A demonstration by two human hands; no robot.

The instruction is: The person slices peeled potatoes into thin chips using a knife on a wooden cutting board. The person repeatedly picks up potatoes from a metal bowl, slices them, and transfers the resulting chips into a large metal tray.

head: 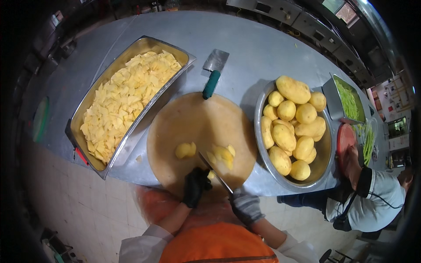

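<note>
My right hand [246,205], in a grey and black glove, grips a kitchen knife [217,174] whose blade angles up and left over the round cutting board [184,115]. Beside the blade, my black-gloved left hand [194,186] is curled at the board's near edge, its fingers against a small piece of potato [210,175], mostly hidden. Two more groups of cut potato lie on the board: a small heap [185,150] left of the knife tip and sliced pieces [224,156] to its right.
A deep steel pan [177,77] of potato slices [128,98] stands left. Right, a steel bowl [317,167] holds peeled potatoes [284,136]. A cleaver [212,80] with a green-wrapped handle touches the board's far edge. Farther right, a co-worker's hand [353,156] rests at a red board [345,138], near a pan of green shreds [348,100].
</note>
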